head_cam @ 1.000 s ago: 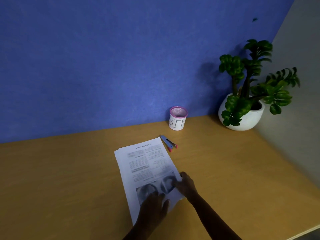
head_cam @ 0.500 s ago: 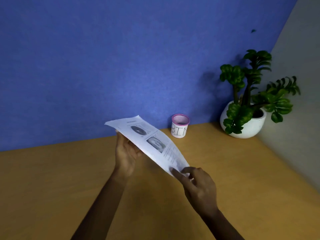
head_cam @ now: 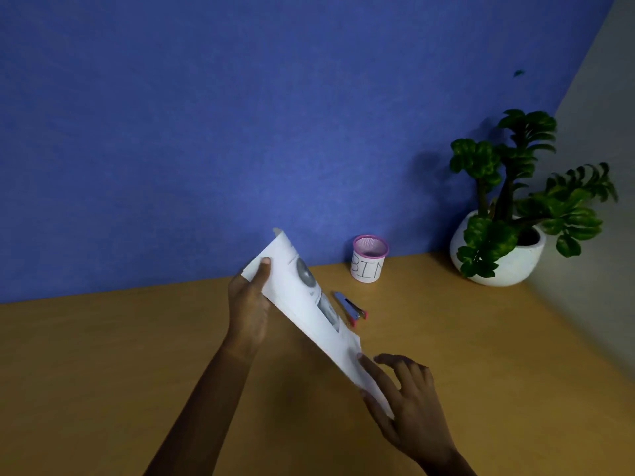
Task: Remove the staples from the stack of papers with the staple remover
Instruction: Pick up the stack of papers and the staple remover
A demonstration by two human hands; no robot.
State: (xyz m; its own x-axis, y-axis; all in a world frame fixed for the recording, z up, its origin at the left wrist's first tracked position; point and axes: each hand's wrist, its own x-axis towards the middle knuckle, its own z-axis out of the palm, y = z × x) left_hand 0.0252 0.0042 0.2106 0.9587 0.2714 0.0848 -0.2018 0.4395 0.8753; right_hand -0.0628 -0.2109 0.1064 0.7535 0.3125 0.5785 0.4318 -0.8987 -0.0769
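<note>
The stack of papers (head_cam: 302, 304) is lifted off the table and tilted steeply, its printed side with grey pictures facing right. My left hand (head_cam: 249, 304) grips its upper far edge, thumb on top. My right hand (head_cam: 402, 396) is at the stack's lower near end, with the fingers spread against the sheet and the thumb on its face. The staple remover (head_cam: 349, 309), blue-grey with a pink end, lies on the table just beyond the papers, untouched. No staple can be made out.
A small white cup with a pink rim marked BIN (head_cam: 368, 259) stands by the blue wall. A potted green plant in a white bowl (head_cam: 508, 242) fills the back right corner. The wooden table (head_cam: 103, 372) stretches left and right.
One second ago the papers lay flat under both hands. They were lifted and turned, and have since swung steeper, uncovering the staple remover. My right hand has moved nearer and lower.
</note>
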